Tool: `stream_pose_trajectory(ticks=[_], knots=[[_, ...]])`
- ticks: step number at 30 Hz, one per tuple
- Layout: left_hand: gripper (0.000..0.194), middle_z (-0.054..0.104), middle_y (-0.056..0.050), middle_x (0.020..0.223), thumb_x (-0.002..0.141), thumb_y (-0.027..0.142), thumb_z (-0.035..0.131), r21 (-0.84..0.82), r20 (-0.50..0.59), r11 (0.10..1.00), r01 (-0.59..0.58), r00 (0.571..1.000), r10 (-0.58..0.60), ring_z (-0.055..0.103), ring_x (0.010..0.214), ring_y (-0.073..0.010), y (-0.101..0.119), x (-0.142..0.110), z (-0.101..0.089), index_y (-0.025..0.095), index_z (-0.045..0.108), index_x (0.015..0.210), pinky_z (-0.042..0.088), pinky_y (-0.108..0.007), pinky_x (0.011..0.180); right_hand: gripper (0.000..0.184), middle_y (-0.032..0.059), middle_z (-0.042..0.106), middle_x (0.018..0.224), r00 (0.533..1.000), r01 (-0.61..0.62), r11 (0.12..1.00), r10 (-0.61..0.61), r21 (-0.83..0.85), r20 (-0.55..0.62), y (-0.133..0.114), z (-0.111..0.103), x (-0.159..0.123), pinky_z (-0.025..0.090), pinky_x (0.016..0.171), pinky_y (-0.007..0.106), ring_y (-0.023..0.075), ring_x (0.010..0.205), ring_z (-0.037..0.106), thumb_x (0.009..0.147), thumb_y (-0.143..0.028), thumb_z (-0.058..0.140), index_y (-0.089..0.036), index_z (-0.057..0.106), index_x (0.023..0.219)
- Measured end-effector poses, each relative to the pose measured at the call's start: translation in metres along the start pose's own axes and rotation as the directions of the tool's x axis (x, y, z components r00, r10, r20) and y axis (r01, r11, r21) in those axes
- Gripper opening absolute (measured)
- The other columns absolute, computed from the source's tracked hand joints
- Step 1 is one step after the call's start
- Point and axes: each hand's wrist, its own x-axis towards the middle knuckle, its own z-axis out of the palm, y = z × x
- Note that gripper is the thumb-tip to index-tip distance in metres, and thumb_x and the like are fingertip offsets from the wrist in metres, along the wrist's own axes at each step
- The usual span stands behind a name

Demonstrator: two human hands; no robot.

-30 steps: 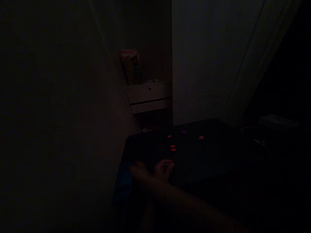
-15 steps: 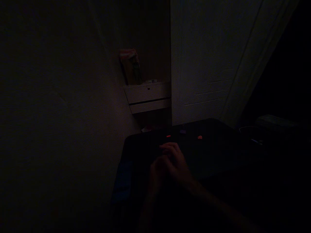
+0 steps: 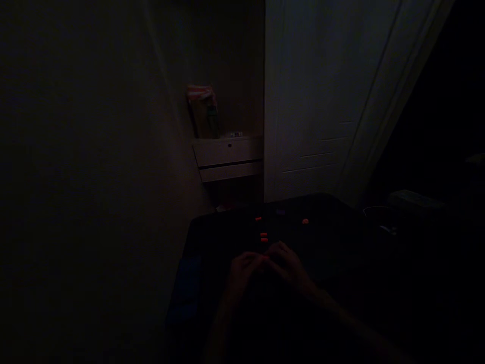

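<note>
Nothing shows as finished: the left hand (image 3: 239, 273) and right hand (image 3: 290, 265) pinch a red piece (image 3: 265, 257) between their fingertips (its shape lost in the dark). Ahead on the tabletop (image 3: 223, 235), two pieces (image 3: 264, 234) lie loose. Half a second ago, the right hand hid them.

Red bit (image 3: 265, 257) btwn L hand (image 3: 240, 273) & R hand (image 3: 290, 265) is mostly covered; shape & grip unclear. Dark item (image 3: 280, 212) at back of table (image 3: 223, 235) is too dim to ID. Door (image 3: 314, 91) top's cut off.
</note>
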Motion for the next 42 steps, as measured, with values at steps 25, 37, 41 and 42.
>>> stream_pose_trajectory(ticks=[25,37,41,42], knots=[[0.035,0.070,-0.004,0.063,0.065,0.048,0.079,0.158,-0.051,0.983,-0.093,0.993,0.103,0.063,0.056,-0.0164,-0.007,0.011,0.006,0.015,0.072,0.072,0.048,-0.025,0.054,0.011,0.0059,0.060,0.104,0.998,0.041,0.996,-0.037,-0.085,0.054,0.016,0.010,-0.006,0.054,0.079,0.029,0.0176,0.091,0.064,0.093,-0.020,0.062,-0.021,0.068,0.103],[0.041,0.066,-0.002,0.056,0.067,0.054,0.078,0.232,-0.076,0.970,-0.080,0.992,0.100,0.058,0.046,-0.0125,-0.011,0.012,0.006,0.013,0.072,0.074,0.042,-0.021,0.043,0.011,0.0060,0.059,0.109,0.997,0.008,0.991,0.002,-0.132,0.071,0.018,0.013,-0.005,0.054,0.081,0.029,0.0178,0.092,0.065,0.095,-0.020,0.060,-0.022,0.065,0.105],[0.046,0.066,-0.002,0.056,0.065,0.057,0.078,0.237,-0.081,0.969,-0.066,0.993,0.087,0.055,0.042,-0.0108,-0.008,0.011,0.006,0.013,0.072,0.075,0.041,-0.021,0.041,0.011,0.0060,0.058,0.111,0.998,-0.011,0.993,0.017,-0.116,0.054,0.018,0.014,-0.005,0.055,0.081,0.029,0.0173,0.092,0.065,0.098,-0.023,0.057,-0.022,0.065,0.105],[0.047,0.066,-0.003,0.056,0.063,0.058,0.079,0.234,-0.088,0.970,-0.062,0.993,0.084,0.056,0.042,-0.0110,-0.006,0.010,0.007,0.013,0.072,0.075,0.041,-0.021,0.040,0.011,0.0061,0.058,0.112,0.999,-0.008,0.993,0.014,-0.119,0.045,0.018,0.013,-0.005,0.055,0.081,0.029,0.0174,0.092,0.065,0.098,-0.023,0.057,-0.022,0.065,0.105]])
